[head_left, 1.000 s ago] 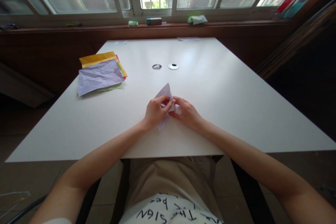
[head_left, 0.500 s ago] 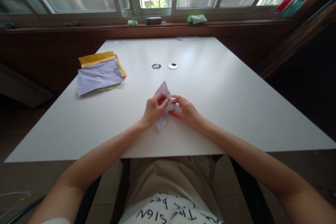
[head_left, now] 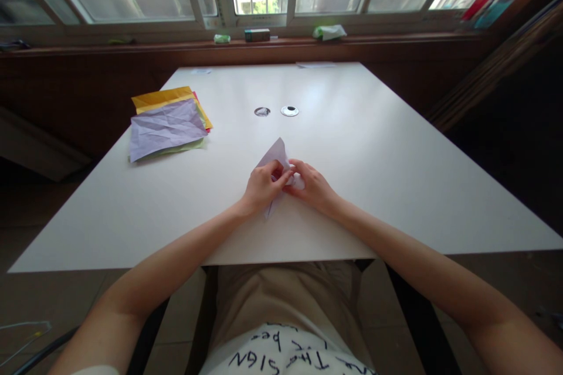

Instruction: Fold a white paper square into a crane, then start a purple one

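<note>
A pale lilac folded paper (head_left: 276, 154) lies on the white table (head_left: 378, 146) just ahead of me, one pointed tip aimed away from me and another poking out below my hands. My left hand (head_left: 261, 187) pinches the paper's middle with thumb and fingers closed. Touching it from the right, my right hand (head_left: 313, 187) also grips the paper, fingers curled on a small flap. The paper's centre is hidden under my fingers.
A stack of creased coloured sheets (head_left: 167, 122), lilac on top with yellow, green and red beneath, sits at the table's left. Two round cable grommets (head_left: 276, 111) are set in the table's middle. Small boxes and a crumpled wrapper (head_left: 329, 32) rest on the windowsill.
Both hands have stayed on the paper, shifting their fingers slightly. The far tip tilted a little between frames.
</note>
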Available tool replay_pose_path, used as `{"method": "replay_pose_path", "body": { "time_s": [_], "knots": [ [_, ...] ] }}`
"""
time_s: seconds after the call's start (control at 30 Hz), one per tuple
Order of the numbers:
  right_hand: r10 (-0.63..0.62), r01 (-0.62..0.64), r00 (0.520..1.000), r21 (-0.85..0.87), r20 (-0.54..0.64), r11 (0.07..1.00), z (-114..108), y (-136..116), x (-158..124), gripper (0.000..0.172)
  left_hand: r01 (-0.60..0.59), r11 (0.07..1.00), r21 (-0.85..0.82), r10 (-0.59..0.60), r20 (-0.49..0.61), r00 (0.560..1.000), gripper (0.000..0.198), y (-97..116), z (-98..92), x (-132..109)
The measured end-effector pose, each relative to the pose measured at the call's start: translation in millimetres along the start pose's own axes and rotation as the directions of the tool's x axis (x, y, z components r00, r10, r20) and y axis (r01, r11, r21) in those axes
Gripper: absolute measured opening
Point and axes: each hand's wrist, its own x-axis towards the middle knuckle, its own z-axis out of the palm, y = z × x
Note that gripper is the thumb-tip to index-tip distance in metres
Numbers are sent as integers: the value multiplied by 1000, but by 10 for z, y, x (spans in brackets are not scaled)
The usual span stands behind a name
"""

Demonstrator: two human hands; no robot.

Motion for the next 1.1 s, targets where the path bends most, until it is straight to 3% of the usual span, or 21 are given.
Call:
{"method": "replay_pose_path", "body": {
  "time_s": [0.6,0.77,0.83,0.97,1.03,1.1],
  "knots": [
    [39,-40,998,29,40,999,-35,-31,-5,47,36,986,-161,-32,28,999,23,-47,-4,17],
    [51,-51,998,13,48,999,-36,-31,-2,46,-29,973,-228,27,-12,1000,14,-76,24,14],
    [53,-54,997,7,55,999,-42,-39,-2,44,-76,981,-176,71,-38,997,10,-66,14,1],
    [57,-57,996,-4,61,998,-65,-47,2,41,-157,981,115,170,-115,979,17,-41,-45,-40],
    [65,-64,996,-6,58,998,-75,-31,8,42,-240,943,231,258,-51,965,12,-39,-75,-60],
    [74,-74,996,-5,46,997,-82,-1,17,42,-346,894,284,338,80,938,5,-44,-88,-74]
  ]
}}
